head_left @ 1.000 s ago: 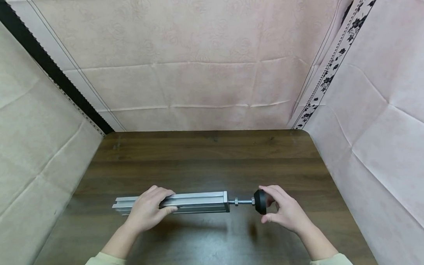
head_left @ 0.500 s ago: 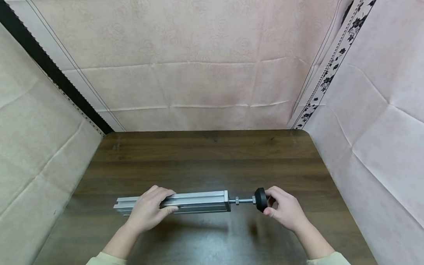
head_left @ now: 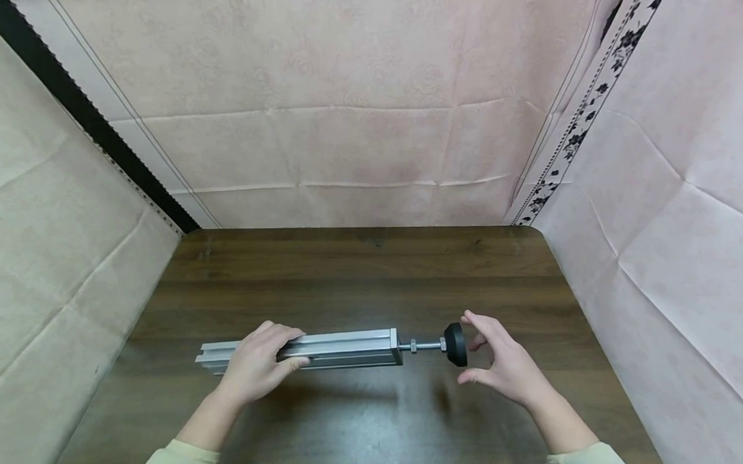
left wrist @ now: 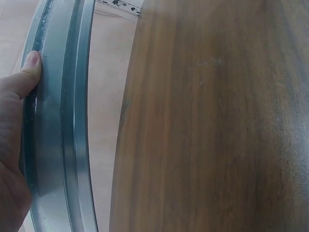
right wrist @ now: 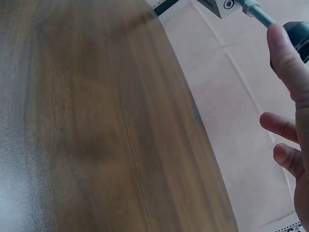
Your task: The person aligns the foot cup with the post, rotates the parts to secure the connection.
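Note:
My left hand (head_left: 259, 362) grips a silver aluminium extrusion profile (head_left: 351, 349), held level above the table. In the left wrist view the thumb presses along a groove of the profile (left wrist: 53, 121). A threaded rod with nuts (head_left: 421, 346) sticks out of the profile's right end and bears a round black levelling foot (head_left: 455, 345). My right hand (head_left: 508, 364) is just right of the foot, thumb and fingers spread apart. The right wrist view has the black foot (right wrist: 297, 38) partly behind the thumb, with other fingers loosely bent below.
Beneath the hands lies a brown wood-grain table (head_left: 361, 280). Pale cloth hangs behind it (head_left: 356, 150) and on both sides. A black strip (head_left: 97, 119) runs along the left cloth, a floral border (head_left: 577, 129) along the right.
My right thumb and fingers closed on the foot's rim half a second ago and have now spread off it. The left hand keeps its grip; the profile has barely shifted.

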Demonstrator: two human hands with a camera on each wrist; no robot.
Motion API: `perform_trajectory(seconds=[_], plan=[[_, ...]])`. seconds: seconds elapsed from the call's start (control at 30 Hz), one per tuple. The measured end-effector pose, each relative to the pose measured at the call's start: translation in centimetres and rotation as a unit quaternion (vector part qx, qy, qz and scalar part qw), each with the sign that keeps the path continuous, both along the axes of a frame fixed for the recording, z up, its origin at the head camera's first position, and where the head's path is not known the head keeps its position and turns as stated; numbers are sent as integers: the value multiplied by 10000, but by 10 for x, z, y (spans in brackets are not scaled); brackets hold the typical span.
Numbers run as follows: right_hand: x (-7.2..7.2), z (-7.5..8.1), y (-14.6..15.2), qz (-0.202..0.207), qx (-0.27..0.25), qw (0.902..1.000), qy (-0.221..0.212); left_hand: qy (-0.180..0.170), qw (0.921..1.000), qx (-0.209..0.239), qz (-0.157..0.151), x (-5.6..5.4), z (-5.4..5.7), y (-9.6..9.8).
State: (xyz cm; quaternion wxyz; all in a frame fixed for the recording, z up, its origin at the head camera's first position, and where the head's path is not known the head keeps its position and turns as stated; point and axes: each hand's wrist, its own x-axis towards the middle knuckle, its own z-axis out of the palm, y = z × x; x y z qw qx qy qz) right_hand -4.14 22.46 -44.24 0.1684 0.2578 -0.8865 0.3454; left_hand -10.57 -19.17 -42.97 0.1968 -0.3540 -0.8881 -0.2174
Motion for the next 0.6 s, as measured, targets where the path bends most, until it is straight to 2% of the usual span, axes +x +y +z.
perform_trajectory(seconds=[0.13,0.33,0.6], plan=[[-1,0,-1,60,69,9995,305,6,10000,-15,13,0,0,0],[-3,0,-2,125,-26,9989,449,-32,10000,-37,16,2,0,0],[0,2,-4,67,-241,9995,-212,-39,10000,-38,18,2,0,-1]])
